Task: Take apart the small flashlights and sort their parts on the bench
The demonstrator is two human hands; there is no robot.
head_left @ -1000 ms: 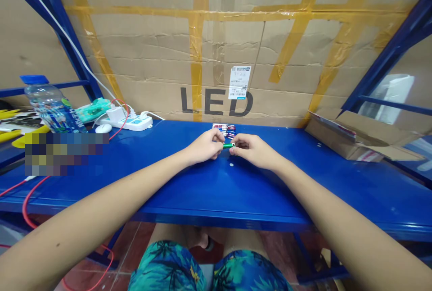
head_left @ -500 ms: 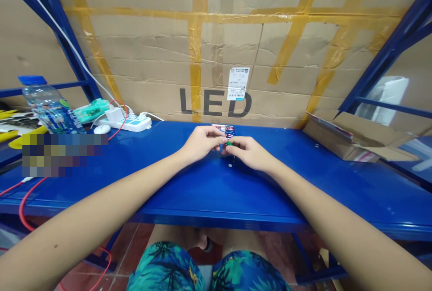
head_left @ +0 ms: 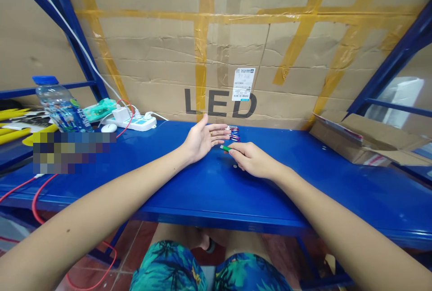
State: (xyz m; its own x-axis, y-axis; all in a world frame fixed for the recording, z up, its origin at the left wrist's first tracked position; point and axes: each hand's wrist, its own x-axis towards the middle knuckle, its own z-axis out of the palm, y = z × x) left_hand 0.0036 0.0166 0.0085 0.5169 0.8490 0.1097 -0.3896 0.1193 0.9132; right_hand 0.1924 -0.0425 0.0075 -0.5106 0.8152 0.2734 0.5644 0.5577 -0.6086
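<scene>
**Left hand open, right hand pinching a small green cylinder, on a blue steel bench.**

Left hand [head_left: 202,140] open, palm up, fingers spread, fingertips just beside the row of small red, white and blue parts [head_left: 233,133], kind too small to tell. Right hand [head_left: 253,160] closed in a pinch; small green cylinder [head_left: 224,148] projects leftward from its fingers, just below that row. Further items on blue steel bench [head_left: 270,192], left to right: plastic water bottle [head_left: 59,106] with blue cap; white computer mouse [head_left: 109,128] just beside white power strip [head_left: 130,123]; opened cardboard box [head_left: 354,142] at far right.
</scene>
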